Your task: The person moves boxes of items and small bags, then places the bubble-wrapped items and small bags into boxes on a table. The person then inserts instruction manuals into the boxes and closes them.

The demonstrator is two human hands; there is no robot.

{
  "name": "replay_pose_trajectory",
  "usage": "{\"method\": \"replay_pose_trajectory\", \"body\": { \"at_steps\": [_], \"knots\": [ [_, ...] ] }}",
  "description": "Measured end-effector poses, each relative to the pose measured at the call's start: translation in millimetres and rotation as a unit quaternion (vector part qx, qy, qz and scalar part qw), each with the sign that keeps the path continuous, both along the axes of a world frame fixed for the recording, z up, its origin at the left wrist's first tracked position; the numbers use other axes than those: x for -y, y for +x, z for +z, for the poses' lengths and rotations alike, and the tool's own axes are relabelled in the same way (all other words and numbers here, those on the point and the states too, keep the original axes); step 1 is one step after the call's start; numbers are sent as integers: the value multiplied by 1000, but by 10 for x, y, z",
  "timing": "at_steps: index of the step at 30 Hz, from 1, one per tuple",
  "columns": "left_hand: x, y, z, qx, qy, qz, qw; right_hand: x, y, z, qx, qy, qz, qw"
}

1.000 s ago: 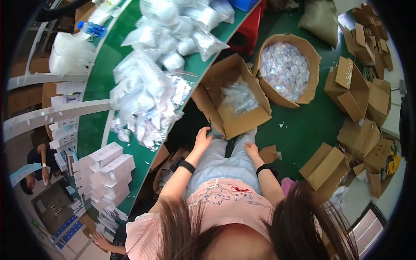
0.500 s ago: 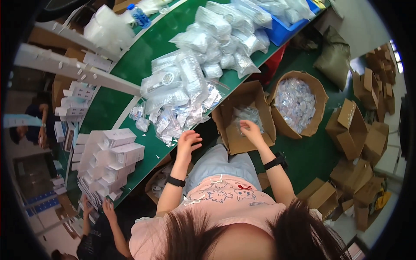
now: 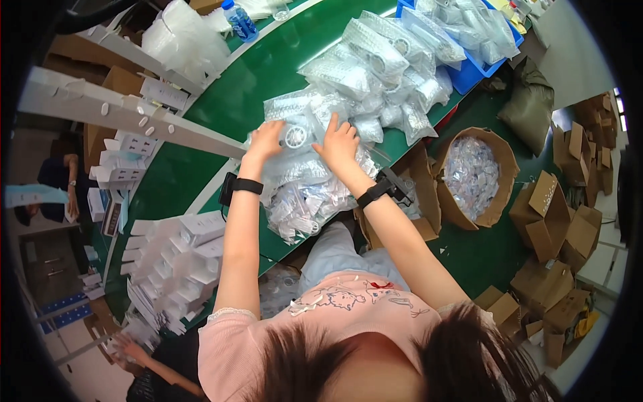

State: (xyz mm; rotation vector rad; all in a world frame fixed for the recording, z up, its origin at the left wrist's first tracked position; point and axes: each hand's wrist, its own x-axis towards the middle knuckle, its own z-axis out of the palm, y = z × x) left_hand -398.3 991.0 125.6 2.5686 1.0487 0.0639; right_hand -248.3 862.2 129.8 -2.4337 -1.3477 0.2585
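Clear bubble-wrap bags [image 3: 368, 60] lie heaped along the green table [image 3: 278, 60]. My left hand [image 3: 265, 141] rests on the left edge of a bag with a round white part [image 3: 295, 137] showing through it. On the other side of that part, my right hand [image 3: 338, 144] lies on the bags with its fingers spread. The left fingers are stretched forward over the plastic, and neither hand visibly grips anything. Below both hands, nearer my body, sits a pile of small clear packets [image 3: 288, 213].
A blue bin [image 3: 469, 82] holds more bubble bags at the far right. An open cardboard box [image 3: 429, 229] and a round carton [image 3: 507, 175] of small packets stand beside the table. White boxes [image 3: 194, 231] and a co-worker's hands [image 3: 130, 352] are at left; a white post [image 3: 181, 134] crosses the table.
Both hands have moved forward, from above the table's edge and the cardboard box onto the bubble bags. The right hand has also swung left. The whole view has shifted somewhat.
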Motion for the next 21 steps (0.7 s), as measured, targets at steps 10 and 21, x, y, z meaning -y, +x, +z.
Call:
{"method": "replay_pose_trajectory", "body": {
  "at_steps": [10, 21],
  "knots": [
    [-78, -18, -75, -91, -10, -34, 995, 147, 409, 29, -93, 173, 18, 980],
    [675, -224, 799, -42, -9, -61, 997, 1998, 746, 363, -339, 297, -188, 872]
  ]
}}
